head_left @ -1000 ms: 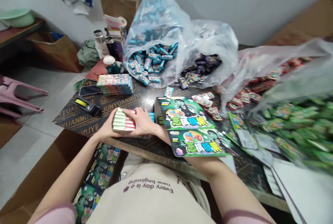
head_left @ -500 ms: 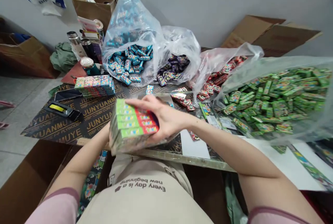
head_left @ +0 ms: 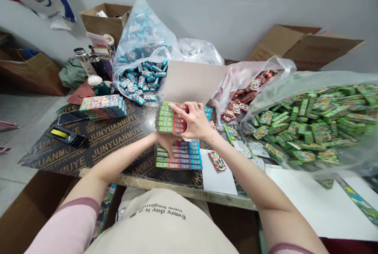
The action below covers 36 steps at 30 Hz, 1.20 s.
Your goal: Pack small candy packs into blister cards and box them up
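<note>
Over the front of the black board, my right hand [head_left: 195, 119] grips a block of small green-and-red printed boxes [head_left: 170, 117], thumb and fingers spanning its sides. Just below it my left hand [head_left: 169, 142] rests against a second set of stacked printed boxes [head_left: 178, 161], green, blue and purple along their edges. Its thumb is stretched out over those boxes, while its other fingers are partly hidden by the upper block. A plain grey-white panel [head_left: 192, 82] stands upright right behind the blocks.
Plastic bags of blue packs [head_left: 144, 78], red packs [head_left: 238, 102] and green packs [head_left: 315, 122] line the back. At left are a stack of printed boxes [head_left: 103, 106] and a black tape dispenser [head_left: 65, 134]. A red pack [head_left: 217, 161] lies on white card [head_left: 220, 181].
My hands have moved away from my body and right with the block. The grey-white panel now stands up behind it, hiding the purple packs. Another set of boxes shows below the block.
</note>
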Available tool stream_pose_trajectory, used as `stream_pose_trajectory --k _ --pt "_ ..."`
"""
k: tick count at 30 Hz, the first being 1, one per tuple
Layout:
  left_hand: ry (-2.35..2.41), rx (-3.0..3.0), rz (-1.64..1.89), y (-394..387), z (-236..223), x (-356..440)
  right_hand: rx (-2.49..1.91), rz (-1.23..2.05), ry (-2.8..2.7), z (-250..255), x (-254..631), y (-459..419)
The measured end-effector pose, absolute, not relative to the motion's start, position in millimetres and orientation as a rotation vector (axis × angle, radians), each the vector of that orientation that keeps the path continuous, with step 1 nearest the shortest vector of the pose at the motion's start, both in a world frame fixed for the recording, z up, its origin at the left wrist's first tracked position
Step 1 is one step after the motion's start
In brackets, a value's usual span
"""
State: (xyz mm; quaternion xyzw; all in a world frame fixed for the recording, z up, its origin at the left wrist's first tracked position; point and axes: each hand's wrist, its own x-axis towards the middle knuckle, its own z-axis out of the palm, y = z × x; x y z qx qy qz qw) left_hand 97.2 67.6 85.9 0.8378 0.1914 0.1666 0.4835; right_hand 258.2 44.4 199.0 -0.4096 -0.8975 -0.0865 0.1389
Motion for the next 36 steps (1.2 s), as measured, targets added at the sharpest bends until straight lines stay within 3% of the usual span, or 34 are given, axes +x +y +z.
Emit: stream_pose_trajectory --k 3,8,13,18,23,28,31,36 --pt "0.44 2.142 0.251 48.5 86.9 96.2 -1.278 -0.229 -2.57 191.5 261.6 30.5" --pt "1.05 2.26 0.364 -8.9 88.9 86.4 -1.399 -0.248 -2.558 177.5 264.9 12.6" --pt "0.981 2.406 0.19 -25.8 145.3 58.7 -1.419 -0.224 -2.647 169.4 264.4 11.0" --pt "1.114 2.474 0.604 23.2 189.9 40.5 -1.346 -0.156 -2.739 171.7 250.8 14.5" --pt "0.973 2.424 0.606 47.6 169.9 41.2 -1.337 -0.149 -2.787 177.3 252.2 21.4" --pt "1.349 1.762 1.175 49.1 134.7 29.1 -1.35 -0.186 -2.774 179.5 261.8 27.4" --pt "1.465 1.508 1.012 43.8 102.2 24.8 -1.349 -0.184 -2.776 181.2 262.9 27.2" --pt "1.227 1.521 0.749 27.3 63.3 30.0 -1.36 -0.264 -2.711 185.7 259.1 23.6"
